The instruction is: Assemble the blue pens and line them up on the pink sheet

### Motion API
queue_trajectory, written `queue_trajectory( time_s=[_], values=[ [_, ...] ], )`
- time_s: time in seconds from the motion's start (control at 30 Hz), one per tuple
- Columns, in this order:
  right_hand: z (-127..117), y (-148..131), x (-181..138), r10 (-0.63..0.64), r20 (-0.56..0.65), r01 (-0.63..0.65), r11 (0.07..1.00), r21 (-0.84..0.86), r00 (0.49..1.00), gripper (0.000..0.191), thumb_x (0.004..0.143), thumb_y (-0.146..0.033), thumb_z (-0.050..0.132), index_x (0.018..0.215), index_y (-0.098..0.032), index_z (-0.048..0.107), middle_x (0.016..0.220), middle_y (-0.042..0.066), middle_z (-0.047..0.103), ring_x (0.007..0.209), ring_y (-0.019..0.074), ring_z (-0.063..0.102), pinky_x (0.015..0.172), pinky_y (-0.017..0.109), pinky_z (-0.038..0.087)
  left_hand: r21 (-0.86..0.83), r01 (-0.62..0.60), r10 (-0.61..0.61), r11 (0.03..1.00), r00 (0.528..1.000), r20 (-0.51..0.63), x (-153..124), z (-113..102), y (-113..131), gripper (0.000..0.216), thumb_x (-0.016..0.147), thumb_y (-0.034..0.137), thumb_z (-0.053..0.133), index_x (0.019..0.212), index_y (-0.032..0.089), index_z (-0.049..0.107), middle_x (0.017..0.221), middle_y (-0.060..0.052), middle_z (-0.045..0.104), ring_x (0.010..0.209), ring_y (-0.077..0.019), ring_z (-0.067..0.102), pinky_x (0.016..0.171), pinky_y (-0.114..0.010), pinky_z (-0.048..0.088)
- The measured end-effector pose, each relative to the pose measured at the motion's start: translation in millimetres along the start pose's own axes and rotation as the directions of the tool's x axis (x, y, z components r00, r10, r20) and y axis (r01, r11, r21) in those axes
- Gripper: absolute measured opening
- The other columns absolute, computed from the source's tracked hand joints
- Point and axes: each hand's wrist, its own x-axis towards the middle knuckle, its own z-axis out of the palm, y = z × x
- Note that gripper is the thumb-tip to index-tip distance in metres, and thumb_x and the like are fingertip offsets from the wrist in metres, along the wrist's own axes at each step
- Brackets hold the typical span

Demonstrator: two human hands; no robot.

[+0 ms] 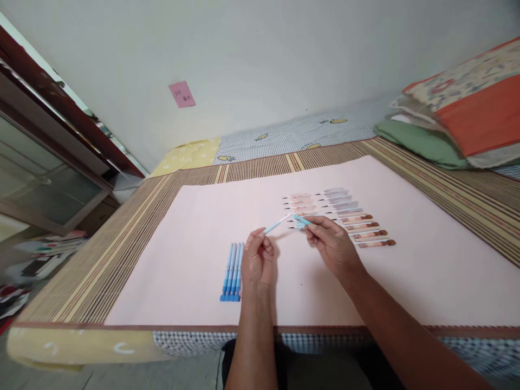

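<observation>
My left hand point(259, 257) pinches a slim white and light-blue pen point(278, 223), its pale end pointing up and to the right. Close to that end, my right hand point(331, 241) grips a short turquoise piece like a pen cap point(301, 220); whether the two touch I cannot tell. Beside my left wrist lie several blue pens point(231, 273) in a row, partly covered by the hand. Beyond my right hand are rows of pens with dark, thin tips: pink ones point(299, 203), grey ones point(339, 199) and peach ones with brown ends point(371, 233).
A pale pink sheet point(170, 260) lies over a striped mat point(93, 244) on a bed. Folded bedding and an orange cushion point(483, 114) are piled at the right. A pink note point(182, 94) is on the wall. At the left stands a glass-doored cabinet point(44, 168).
</observation>
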Motion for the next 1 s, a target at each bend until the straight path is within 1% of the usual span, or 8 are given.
queue_trajectory(
  time_s=[0.23,0.33,0.47,0.57,0.7,0.8,0.9,1.0],
  values=[
    [-5,2,1,-0.02,0.01,0.02,0.999,-0.044,1.0,0.024,0.077,-0.035,0.075,0.096,-0.021,0.074,0.068,-0.002,0.059,0.063,0.0125,0.051,0.055,0.026,0.04,0.076,-0.031,0.028,0.997,0.999,0.036,-2,0,2,0.02,0.067,0.021,0.079,0.082,0.015,0.067,0.053,0.005,0.048,0.049,-0.0059,0.041,0.049,-0.018,0.029],
    [-8,2,2,-0.033,0.005,0.033,0.997,-0.069,0.999,0.026,0.077,-0.035,0.075,0.099,-0.021,0.074,0.07,-0.001,0.06,0.063,0.0129,0.051,0.056,0.026,0.04,0.107,-0.045,0.041,0.993,0.998,0.037,-1,-2,3,0.022,0.067,0.022,0.079,0.083,0.015,0.067,0.054,0.004,0.049,0.05,-0.0059,0.042,0.05,-0.018,0.029],
    [-10,-4,2,-0.095,0.01,0.095,0.979,-0.181,0.995,0.024,0.079,-0.034,0.073,0.099,-0.021,0.075,0.074,0.0,0.063,0.065,0.0141,0.052,0.058,0.029,0.043,0.189,-0.084,0.076,0.978,0.996,0.051,0,-4,6,0.02,0.068,0.024,0.078,0.082,0.016,0.066,0.052,0.004,0.049,0.049,-0.0066,0.041,0.051,-0.019,0.03],
    [-11,-14,2,-0.172,0.025,0.171,0.925,-0.339,0.985,0.02,0.078,-0.03,0.071,0.095,-0.022,0.076,0.081,0.002,0.067,0.069,0.0161,0.056,0.064,0.031,0.047,0.256,-0.099,0.093,0.962,0.995,0.035,1,-6,8,0.019,0.068,0.023,0.077,0.082,0.016,0.066,0.051,0.005,0.048,0.047,-0.0064,0.04,0.05,-0.019,0.028],
    [-14,-22,1,-0.282,0.13,0.309,0.823,-0.477,0.951,0.016,0.079,-0.028,0.068,0.09,-0.022,0.077,0.091,0.003,0.069,0.08,0.0185,0.059,0.072,0.033,0.048,0.367,-0.104,0.095,0.924,0.995,0.042,3,-10,9,0.019,0.07,0.024,0.076,0.084,0.016,0.066,0.05,0.006,0.047,0.046,-0.0057,0.038,0.049,-0.019,0.026],
    [-16,-23,1,-0.269,0.189,0.329,0.793,-0.514,0.944,0.016,0.08,-0.029,0.066,0.091,-0.023,0.077,0.09,0.003,0.069,0.078,0.0175,0.059,0.07,0.03,0.047,0.372,-0.092,0.077,0.924,0.995,0.057,5,-12,8,0.02,0.071,0.026,0.076,0.085,0.016,0.066,0.05,0.006,0.048,0.046,-0.0055,0.038,0.049,-0.019,0.027],
    [-18,-21,1,-0.228,0.22,0.313,0.785,-0.535,0.948,0.017,0.082,-0.03,0.066,0.093,-0.023,0.077,0.088,0.002,0.068,0.075,0.0166,0.058,0.066,0.029,0.045,0.336,-0.07,0.056,0.939,0.997,0.054,5,-11,8,0.023,0.071,0.029,0.077,0.083,0.015,0.064,0.049,0.007,0.048,0.044,-0.0057,0.038,0.047,-0.019,0.027],
    [-17,-20,1,-0.19,0.272,0.314,0.778,-0.545,0.943,0.019,0.083,-0.032,0.065,0.095,-0.023,0.077,0.087,0.002,0.067,0.074,0.0162,0.056,0.064,0.028,0.043,0.344,-0.052,0.037,0.938,0.998,0.051,4,-7,8,0.027,0.07,0.034,0.078,0.08,0.016,0.06,0.049,0.007,0.049,0.042,-0.0056,0.036,0.044,-0.019,0.025]
  ],
)
